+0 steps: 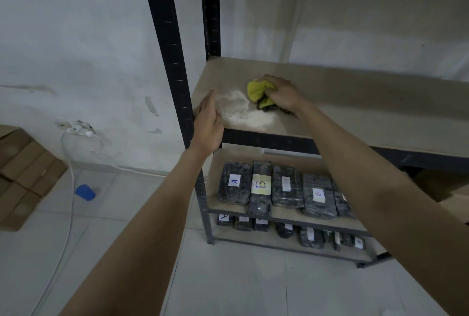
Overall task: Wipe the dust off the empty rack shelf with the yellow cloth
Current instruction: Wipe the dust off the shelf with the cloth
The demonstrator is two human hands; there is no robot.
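Note:
The empty rack shelf (355,102) is a tan board on a black metal frame. A pale patch of dust (238,110) lies near its front left corner. My right hand (281,93) presses a crumpled yellow cloth (257,92) onto the board just right of the dust. My left hand (208,120) stands on edge at the shelf's front left corner, fingers straight and together, beside the dust and next to the black upright post (172,49). It holds nothing.
Lower shelves hold several dark wrapped packages with letter labels (261,184). Cardboard boxes (22,171) sit on the tiled floor at left, with a blue object (85,192) and a white cable (69,189) running from a wall socket. A white wall stands behind.

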